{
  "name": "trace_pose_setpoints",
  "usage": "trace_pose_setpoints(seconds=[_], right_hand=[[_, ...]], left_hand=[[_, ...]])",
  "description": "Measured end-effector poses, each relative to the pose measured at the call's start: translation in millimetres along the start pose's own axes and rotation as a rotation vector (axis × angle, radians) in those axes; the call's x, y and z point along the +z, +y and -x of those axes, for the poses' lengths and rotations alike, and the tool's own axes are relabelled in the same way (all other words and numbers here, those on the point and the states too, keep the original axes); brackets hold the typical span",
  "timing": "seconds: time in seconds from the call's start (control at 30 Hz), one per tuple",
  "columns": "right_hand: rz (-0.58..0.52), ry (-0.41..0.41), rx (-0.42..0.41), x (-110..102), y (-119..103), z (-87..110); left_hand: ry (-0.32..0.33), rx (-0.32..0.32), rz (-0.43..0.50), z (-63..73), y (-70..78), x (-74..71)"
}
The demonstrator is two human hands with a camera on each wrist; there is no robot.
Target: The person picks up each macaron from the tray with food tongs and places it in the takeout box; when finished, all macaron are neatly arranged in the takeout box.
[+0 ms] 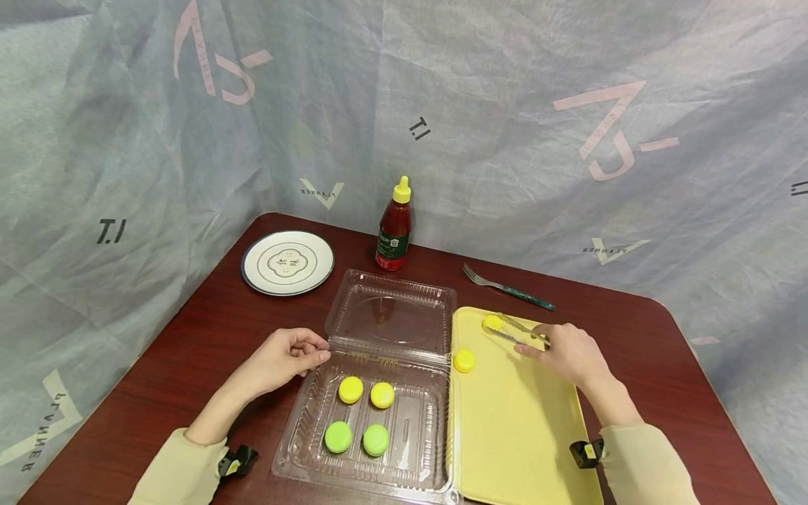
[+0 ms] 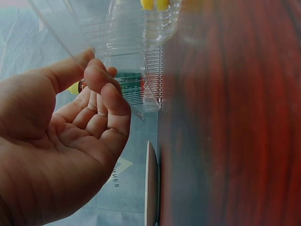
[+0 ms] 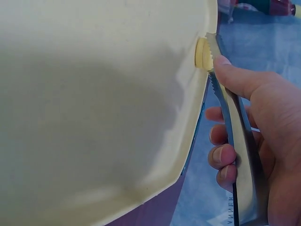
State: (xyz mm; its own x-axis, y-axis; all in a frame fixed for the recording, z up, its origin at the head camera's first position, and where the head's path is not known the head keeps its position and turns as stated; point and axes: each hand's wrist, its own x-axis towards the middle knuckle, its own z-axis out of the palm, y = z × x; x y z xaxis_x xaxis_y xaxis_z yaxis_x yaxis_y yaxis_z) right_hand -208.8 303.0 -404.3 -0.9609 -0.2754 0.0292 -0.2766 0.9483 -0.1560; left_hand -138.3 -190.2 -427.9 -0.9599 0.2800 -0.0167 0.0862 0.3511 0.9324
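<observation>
"Plastic container: how secured?"
"Pinched at its left edge by the left hand. Rightward, a yellow macaron on the tray is met by tongs held in the right hand."
"Step?"
"Pick-up, apparently; gentle squeezing is required."

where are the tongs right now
In the head view, the tongs are right of centre, in the right hand, tips by a yellow macaron at the far end of the tray.
</observation>
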Motion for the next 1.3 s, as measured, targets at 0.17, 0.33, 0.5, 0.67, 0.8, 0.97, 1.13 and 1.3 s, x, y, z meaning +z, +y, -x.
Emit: trace_pose_setpoints(seconds=[0.17, 0.33, 0.5, 0.67, 0.8, 0.97, 1.13, 1.3], right_hand=[[0.002, 0.000, -0.003, 2.0, 0.0, -1.4], [0.002, -0.001, -0.008, 3.0, -0.1, -2.0], [0.002, 0.009, -0.019, 3.4, -0.6, -2.3], [0.004, 0.015, -0.029, 3.4, -0.3, -2.6], [0.003, 0.016, -0.034, 3.1, -0.4, -2.6], [0.006, 0.009, -0.033, 2.6, -1.0, -2.8], [0.009, 0.004, -0.034, 2.2, -1.3, -2.8], [0.007, -0.006, -0.029, 1.9, -0.8, -2.6]], left_hand=[[-0.002, -0.001, -0.002, 0.1, 0.7, -0.2], [-0.003, 0.001, -0.002, 0.3, 1.7, -0.3], [-0.002, 0.000, -0.003, 0.3, 1.9, -0.3], [0.000, -0.001, -0.008, 0.5, 2.9, -0.5], [0.002, -0.002, -0.013, 0.6, 3.4, -0.5], [0.001, -0.004, -0.013, 0.7, 2.9, -0.4], [-0.002, -0.006, 0.001, 0.5, 2.5, -0.1], [-0.002, -0.004, 0.003, 0.3, 2.0, 0.1]])
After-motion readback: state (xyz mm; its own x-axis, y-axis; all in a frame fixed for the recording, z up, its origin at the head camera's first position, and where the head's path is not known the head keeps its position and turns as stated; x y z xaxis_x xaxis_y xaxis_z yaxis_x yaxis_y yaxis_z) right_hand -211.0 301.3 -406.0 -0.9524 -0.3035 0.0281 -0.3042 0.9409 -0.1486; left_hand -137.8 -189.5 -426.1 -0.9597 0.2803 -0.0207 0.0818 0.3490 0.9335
